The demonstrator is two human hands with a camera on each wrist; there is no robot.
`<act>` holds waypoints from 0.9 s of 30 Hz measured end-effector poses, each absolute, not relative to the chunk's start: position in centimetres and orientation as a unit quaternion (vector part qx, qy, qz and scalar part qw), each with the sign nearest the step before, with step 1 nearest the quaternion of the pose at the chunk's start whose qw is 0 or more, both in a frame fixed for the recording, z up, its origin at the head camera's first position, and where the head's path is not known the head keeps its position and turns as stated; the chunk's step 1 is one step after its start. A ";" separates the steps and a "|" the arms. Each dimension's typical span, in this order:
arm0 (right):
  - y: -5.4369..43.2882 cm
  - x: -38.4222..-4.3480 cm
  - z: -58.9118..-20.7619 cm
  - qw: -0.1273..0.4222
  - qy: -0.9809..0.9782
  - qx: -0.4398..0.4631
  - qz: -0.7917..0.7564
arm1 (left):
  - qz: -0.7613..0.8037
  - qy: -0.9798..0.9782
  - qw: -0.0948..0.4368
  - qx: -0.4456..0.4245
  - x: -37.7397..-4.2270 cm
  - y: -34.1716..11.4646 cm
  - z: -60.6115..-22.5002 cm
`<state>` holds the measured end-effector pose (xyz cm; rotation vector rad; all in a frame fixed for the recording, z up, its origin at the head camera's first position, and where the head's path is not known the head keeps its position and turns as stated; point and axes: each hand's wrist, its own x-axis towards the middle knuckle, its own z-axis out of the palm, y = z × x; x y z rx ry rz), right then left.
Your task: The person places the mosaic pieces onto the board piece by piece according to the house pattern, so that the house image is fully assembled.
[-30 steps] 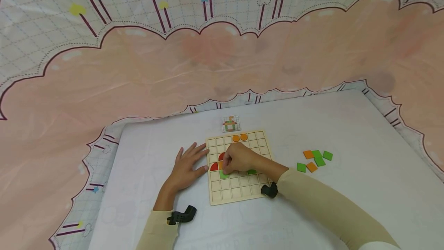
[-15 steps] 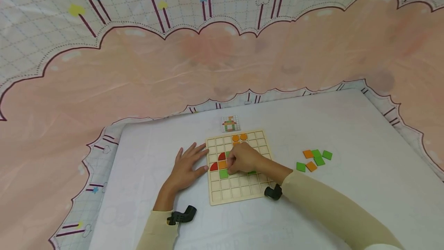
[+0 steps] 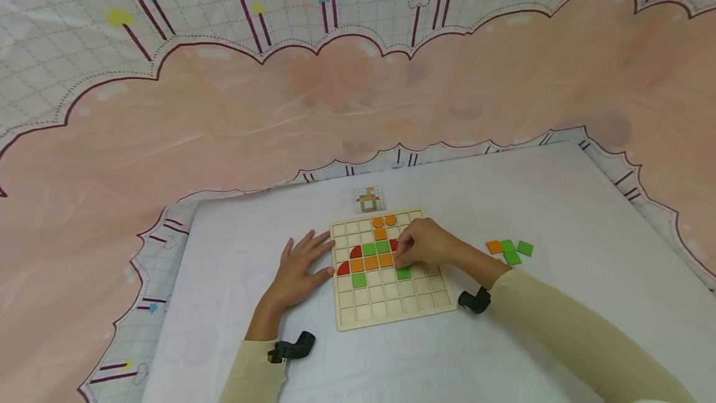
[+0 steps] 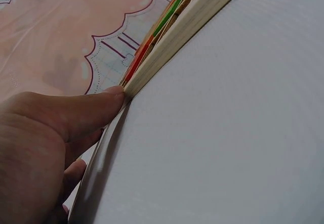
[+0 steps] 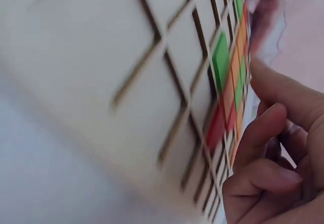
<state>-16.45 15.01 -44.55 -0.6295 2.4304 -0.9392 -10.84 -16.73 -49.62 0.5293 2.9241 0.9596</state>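
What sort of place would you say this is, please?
It looks like a play or puzzle spot, perhaps staged: a grid board, coloured tiles and a printed backdrop suggest it.

Attire: plain beige left sleeve (image 3: 257, 369), long and cuffless-looking — matching beige right sleeve (image 3: 570, 322). Wrist gear: bent, matte-black left camera housing (image 3: 295, 347) — similar black right camera housing (image 3: 474, 300).

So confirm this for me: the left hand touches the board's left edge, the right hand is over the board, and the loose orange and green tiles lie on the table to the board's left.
Not quite: the loose orange and green tiles lie to the right of the board, as the head view shows. The rest stands.
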 end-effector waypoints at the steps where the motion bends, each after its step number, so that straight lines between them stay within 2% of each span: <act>1: 15.6 -16.6 -44.4 0.230 0.883 -0.226 -0.342 | 0.308 0.936 0.011 0.169 -10.8 -16.7 -49.6; 15: 23.5 -18.1 -43.2 0.264 0.874 -0.213 -0.347 | 0.305 0.938 0.028 0.163 -11.0 -17.1 -49.5; 27: 30.9 -18.0 -43.3 0.278 0.892 -0.186 -0.305 | 0.309 0.936 0.034 0.164 -11.0 -16.9 -49.4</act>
